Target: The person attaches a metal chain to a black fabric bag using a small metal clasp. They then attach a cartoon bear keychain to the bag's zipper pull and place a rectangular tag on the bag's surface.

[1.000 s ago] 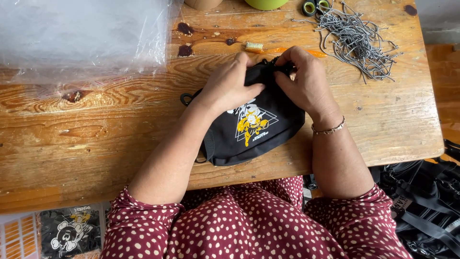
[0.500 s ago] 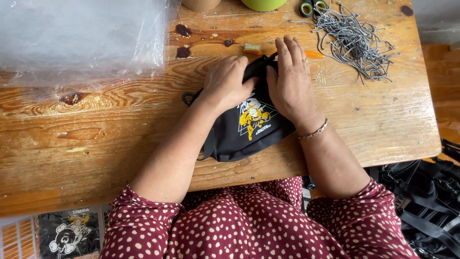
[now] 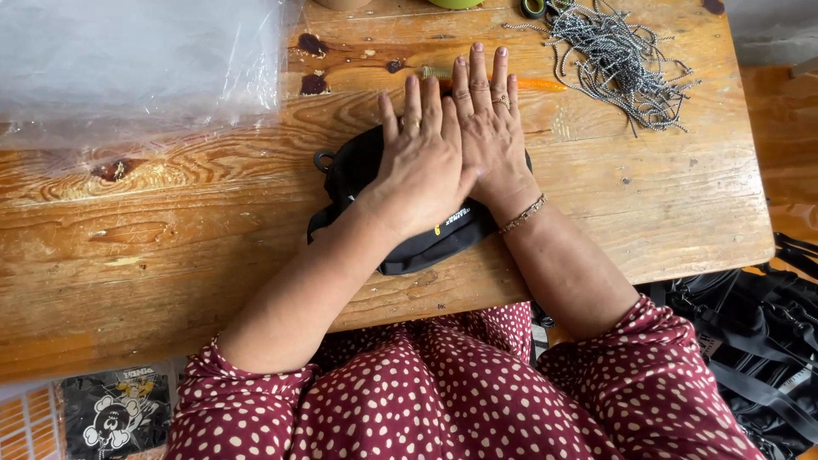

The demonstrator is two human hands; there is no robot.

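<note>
Both hands have been flattened since the earlier frames: the fingers that were curled at the far edge of the black pouch (image 3: 409, 247) are now stretched out, and the yellow print seen before is almost fully covered. Left hand (image 3: 422, 166) is laid palm down on the pouch, fingers straight and close together, nothing gripped. Right hand (image 3: 487, 136) is pressed flat just beside it, touching along the thumb side, fingers extended past the pouch's far edge onto the wooden table (image 3: 170, 238); nothing is clasped by it either. Rings are seen on fingers of both hands, and a thin bracelet (image 3: 521, 214) on the right wrist.

The pouch is located near the table's front edge, in the middle, with a small black ring (image 3: 324, 159) showing at its left side and a sliver of yellow print under the left wrist.

An orange strip (image 3: 538, 84) is partly hidden behind the right fingertips. A tangle of grey-and-white cords (image 3: 622, 68) is spread at the far right corner. Clear plastic sheeting (image 3: 128, 64) is heaped over the far left. Dark stains (image 3: 311, 44) are visible between them. Black straps and bags (image 3: 758, 332) are piled on the floor at right. Red white-dotted sleeves (image 3: 665, 383) fill the bottom.
</note>
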